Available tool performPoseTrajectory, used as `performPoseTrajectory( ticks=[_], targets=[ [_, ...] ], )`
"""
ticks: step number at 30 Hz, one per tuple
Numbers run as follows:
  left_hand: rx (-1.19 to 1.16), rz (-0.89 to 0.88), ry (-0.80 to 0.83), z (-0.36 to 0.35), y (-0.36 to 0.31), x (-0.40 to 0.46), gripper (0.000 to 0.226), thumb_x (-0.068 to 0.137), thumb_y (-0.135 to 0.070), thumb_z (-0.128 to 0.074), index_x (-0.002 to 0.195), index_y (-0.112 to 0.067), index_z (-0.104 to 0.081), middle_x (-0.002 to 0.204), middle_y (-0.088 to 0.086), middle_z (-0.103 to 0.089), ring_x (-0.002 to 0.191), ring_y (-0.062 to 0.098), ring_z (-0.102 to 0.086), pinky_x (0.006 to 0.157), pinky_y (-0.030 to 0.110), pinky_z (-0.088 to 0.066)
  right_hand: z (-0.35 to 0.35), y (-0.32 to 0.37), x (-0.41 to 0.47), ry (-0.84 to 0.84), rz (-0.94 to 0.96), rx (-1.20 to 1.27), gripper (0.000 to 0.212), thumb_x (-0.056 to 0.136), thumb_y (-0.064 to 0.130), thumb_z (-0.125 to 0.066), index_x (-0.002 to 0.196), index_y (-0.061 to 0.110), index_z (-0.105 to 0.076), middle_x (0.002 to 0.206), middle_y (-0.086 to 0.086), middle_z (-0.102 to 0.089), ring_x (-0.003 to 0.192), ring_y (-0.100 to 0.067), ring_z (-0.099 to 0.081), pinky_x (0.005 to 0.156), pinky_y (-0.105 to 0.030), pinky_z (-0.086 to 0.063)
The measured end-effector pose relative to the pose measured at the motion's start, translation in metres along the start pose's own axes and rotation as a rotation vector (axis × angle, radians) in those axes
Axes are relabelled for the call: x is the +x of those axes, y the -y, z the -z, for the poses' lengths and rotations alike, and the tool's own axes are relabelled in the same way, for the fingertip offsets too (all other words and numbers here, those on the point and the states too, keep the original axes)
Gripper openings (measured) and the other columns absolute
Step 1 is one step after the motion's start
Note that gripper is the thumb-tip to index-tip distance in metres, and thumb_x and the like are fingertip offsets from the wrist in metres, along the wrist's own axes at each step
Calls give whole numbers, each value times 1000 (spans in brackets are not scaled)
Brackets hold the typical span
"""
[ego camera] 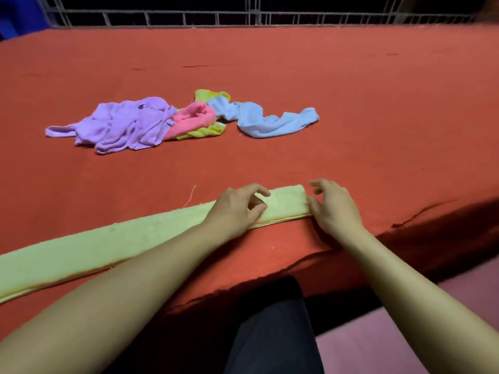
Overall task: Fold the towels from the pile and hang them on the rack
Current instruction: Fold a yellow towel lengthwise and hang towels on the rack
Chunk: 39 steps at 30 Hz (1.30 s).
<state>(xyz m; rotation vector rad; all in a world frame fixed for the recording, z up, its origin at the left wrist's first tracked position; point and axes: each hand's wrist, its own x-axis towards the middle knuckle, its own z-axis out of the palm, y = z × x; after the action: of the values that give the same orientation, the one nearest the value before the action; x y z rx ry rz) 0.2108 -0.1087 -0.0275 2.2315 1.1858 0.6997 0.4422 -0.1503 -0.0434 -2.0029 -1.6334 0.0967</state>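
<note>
My left hand rests with curled fingers on the long folded pale-yellow towel near the red table edge; my right hand, half open, touches its end, gripping nothing. Farther lies the pile: purple towel, pink towel, blue towel.

A wide surface covered in red-orange cloth fills most of the view; its near edge is frayed and cast in deep shadow. Faint creases are seen far across it. Along the far edge a pale metal grille is set against darkness. A blue shape is glimpsed far left. Pinkish floor is seen lower right.
</note>
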Motion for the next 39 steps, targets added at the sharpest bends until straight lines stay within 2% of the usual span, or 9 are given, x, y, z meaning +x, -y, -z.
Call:
performPoseTrajectory(
  ticks=[7,15,21,25,30,33,35,37,39],
  targets=[
    [25,-2,-13,-38,-21,72,22,93,-15,-59,115,-18,-65,106,0,-73,103,17,-66,93,28,-46,-1,-8,15,155,-61,92,47,89,31,-65,131,18,-51,96,7,-70,106,-27,-62,86,-38,-47],
    [176,37,398,-45,-21,126,33,87,-44,-68,116,-29,-61,100,-7,-63,95,11,-61,82,25,-44,-2,-15,8,152,-27,177,56,80,37,-69,131,24,-51,91,14,-65,102,-22,-63,90,-42,-48],
    [35,24,598,-38,-22,144,44,85,-27,-75,125,-27,-56,97,-6,-67,92,10,-64,87,28,-49,4,-19,11,202,-97,265,60,80,35,-73,134,25,-48,98,14,-62,103,-18,-63,92,-39,-48],
    [-244,41,514,-32,-22,140,49,83,-14,-77,126,-23,-56,87,-7,-68,79,1,-64,74,13,-47,12,-15,17,258,-131,383,65,82,31,-74,139,24,-43,102,12,-65,90,-12,-65,86,-31,-51],
    [-332,15,419,-33,-25,128,47,82,-13,-78,123,-22,-57,92,-7,-70,84,3,-64,78,15,-45,19,-12,23,239,-205,619,60,85,11,-70,139,17,-43,87,4,-71,77,-20,-69,69,-28,-55],
    [-97,-78,-9,-41,-28,108,41,77,-20,-81,112,-30,-62,95,-16,-66,83,6,-58,76,20,-42,15,-12,19,238,-286,812,60,84,4,-70,137,15,-44,81,1,-69,70,-21,-65,68,-46,-58],
    [12,-142,-236,-44,-34,85,33,79,-20,-78,107,-30,-64,91,-17,-66,73,5,-54,74,23,-44,14,-11,17,251,-351,932,59,85,1,-68,137,14,-45,79,1,-67,67,-12,-64,56,-34,-57],
    [-20,-156,-196,-44,-40,63,29,85,-18,-73,110,-28,-63,90,-17,-68,69,0,-57,76,25,-48,14,-8,18,255,-404,1047,56,87,-3,-66,136,11,-45,82,-2,-65,59,-5,-62,50,-23,-51],
    [-58,-106,-61,-44,-45,45,29,90,-25,-67,118,-28,-59,100,-16,-70,79,1,-64,82,28,-51,14,-5,20,254,-456,1152,53,87,-5,-64,135,8,-45,84,-7,-64,52,-5,-60,49,-24,-51]
  ],
)
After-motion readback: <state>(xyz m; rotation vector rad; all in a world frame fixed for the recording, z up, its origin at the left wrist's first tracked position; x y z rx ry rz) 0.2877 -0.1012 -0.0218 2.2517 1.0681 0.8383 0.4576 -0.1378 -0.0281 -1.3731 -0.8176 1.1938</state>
